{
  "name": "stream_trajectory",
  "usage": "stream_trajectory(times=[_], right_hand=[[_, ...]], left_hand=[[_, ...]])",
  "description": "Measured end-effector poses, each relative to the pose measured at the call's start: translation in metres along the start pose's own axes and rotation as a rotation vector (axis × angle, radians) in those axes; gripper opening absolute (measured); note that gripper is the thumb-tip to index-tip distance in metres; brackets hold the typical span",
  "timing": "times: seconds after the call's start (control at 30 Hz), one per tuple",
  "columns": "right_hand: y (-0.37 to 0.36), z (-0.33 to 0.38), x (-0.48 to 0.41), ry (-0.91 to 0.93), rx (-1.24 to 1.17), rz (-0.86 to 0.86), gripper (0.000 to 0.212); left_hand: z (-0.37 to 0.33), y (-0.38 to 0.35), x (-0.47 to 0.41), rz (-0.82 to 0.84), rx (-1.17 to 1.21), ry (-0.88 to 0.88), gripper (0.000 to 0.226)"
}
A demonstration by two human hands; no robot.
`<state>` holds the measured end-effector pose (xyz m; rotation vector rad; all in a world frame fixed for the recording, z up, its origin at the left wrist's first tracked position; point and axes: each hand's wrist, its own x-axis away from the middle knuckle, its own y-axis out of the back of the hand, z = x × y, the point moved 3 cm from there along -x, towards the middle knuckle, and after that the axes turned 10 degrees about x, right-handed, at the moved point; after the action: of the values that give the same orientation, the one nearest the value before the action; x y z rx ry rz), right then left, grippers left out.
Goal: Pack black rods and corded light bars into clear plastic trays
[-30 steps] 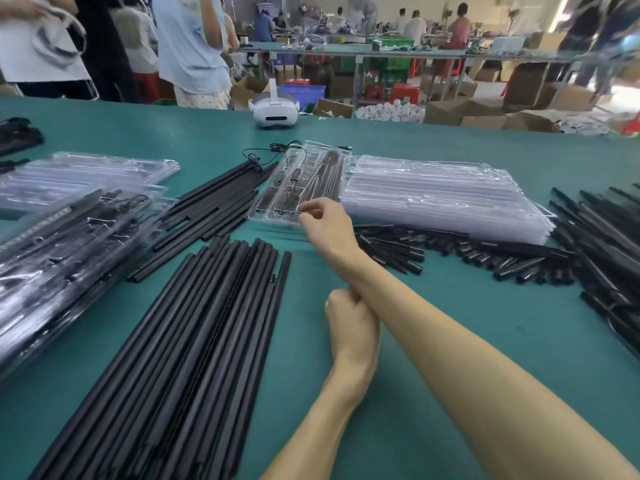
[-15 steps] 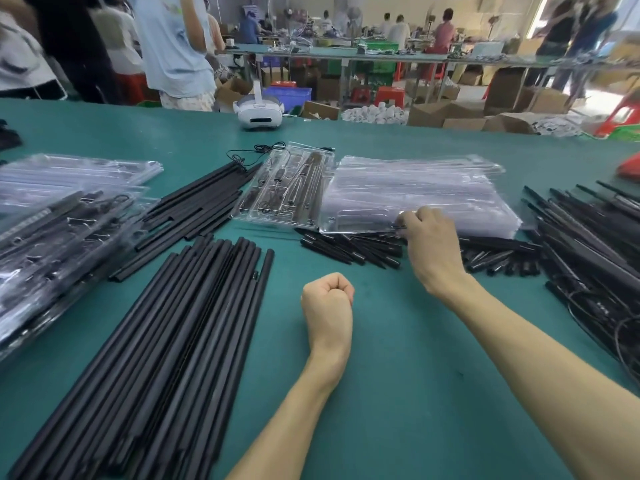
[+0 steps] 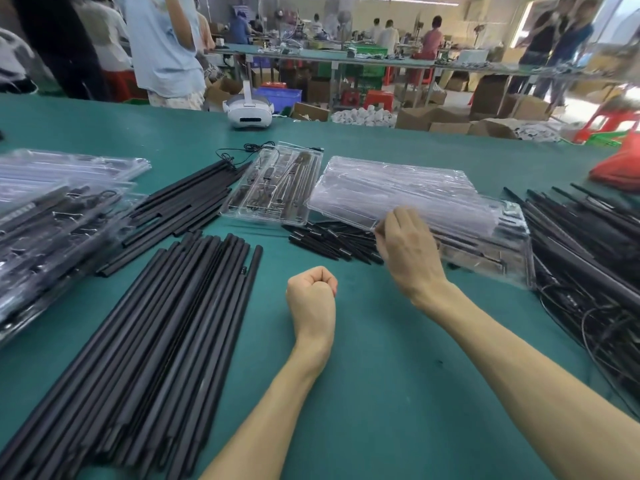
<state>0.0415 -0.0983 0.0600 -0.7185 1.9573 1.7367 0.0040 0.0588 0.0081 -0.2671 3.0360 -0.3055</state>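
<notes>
My right hand (image 3: pixel 408 251) is clamped on the near left corner of the top tray (image 3: pixel 398 188). The tray is tilted, with that corner raised off the stack of trays (image 3: pixel 491 251) beneath it. I see only the back of this hand. The thumb shows at the tray's edge, but the fingertips are hidden behind the plastic, so I cannot tell how far they reach under it. The tray is blurred and see-through, and its ribs blend with those of the stack below.

My left hand (image 3: pixel 311 292) rests on the worktop (image 3: pixel 381 393) in a tight fist with nothing showing in it, just beside the long rods (image 3: pixel 156 341). Their near ends run out of view at the near edge.

Short black pieces (image 3: pixel 332 240) lie between the two hands, and some of them pass under the stack and out of sight. A filled tray (image 3: pixel 273 188) sits to the left of the stack, towards the far edge. Dark parts lie in its pockets, though glare makes them hard to sort out.

The light bars (image 3: pixel 588 244) are heaped at the right edge with their cords tangled, and the frame cuts the heap off. Packed trays (image 3: pixel 52 220) are piled at the left edge, also cut off. A white headset (image 3: pixel 248 112) stands at the far edge.
</notes>
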Motion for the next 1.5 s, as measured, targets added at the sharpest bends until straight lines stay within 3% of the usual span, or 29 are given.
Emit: stream_trajectory(times=[0.2,0.37,0.47,0.6,0.7,0.8,0.97,1.1,1.13,1.23,1.37,1.43,1.5], right_hand=[[0.021,0.010,0.038,0.098,-0.034,-0.097,0.024],[0.052,0.005,0.086,0.087,-0.072,-0.139,0.035],[0.076,0.007,0.122,0.100,-0.103,-0.194,0.034],[0.097,0.016,0.173,0.139,-0.161,-0.182,0.039],[0.103,0.019,0.199,0.202,-0.211,-0.118,0.037],[0.106,0.014,0.200,0.198,-0.308,-0.068,0.025],[0.107,0.013,0.201,0.177,-0.427,0.050,0.024],[0.108,0.019,0.203,0.199,-0.466,0.081,0.026],[0.109,0.020,0.203,0.205,-0.480,0.100,0.026],[0.110,0.024,0.204,0.226,-0.509,0.141,0.027],[0.116,0.027,0.207,0.221,-0.523,0.019,0.030],[0.119,0.027,0.207,0.209,-0.501,-0.081,0.032],[0.119,0.021,0.205,0.132,-0.445,-0.169,0.031]], left_hand=[[0.002,0.003,-0.003,-0.010,0.028,0.004,0.017],[0.009,0.009,-0.010,-0.118,0.099,0.025,0.037],[0.009,0.011,-0.012,-0.137,0.152,0.019,0.022],[0.006,0.012,-0.016,-0.012,0.493,0.115,0.022],[0.003,0.018,-0.020,0.186,0.564,0.244,0.031],[0.001,0.023,-0.023,0.229,0.549,0.282,0.029],[-0.002,0.029,-0.015,0.244,0.202,0.227,0.031],[-0.028,0.041,-0.004,0.182,-0.526,-0.169,0.039],[-0.035,0.038,0.002,0.211,-0.607,-0.276,0.041],[-0.039,0.014,0.030,0.426,-0.698,-0.481,0.040],[-0.018,-0.041,0.062,0.771,-0.792,-0.522,0.041],[0.000,-0.061,0.069,0.842,-0.900,-0.509,0.049],[0.019,-0.068,0.070,0.856,-1.156,-0.556,0.055]])
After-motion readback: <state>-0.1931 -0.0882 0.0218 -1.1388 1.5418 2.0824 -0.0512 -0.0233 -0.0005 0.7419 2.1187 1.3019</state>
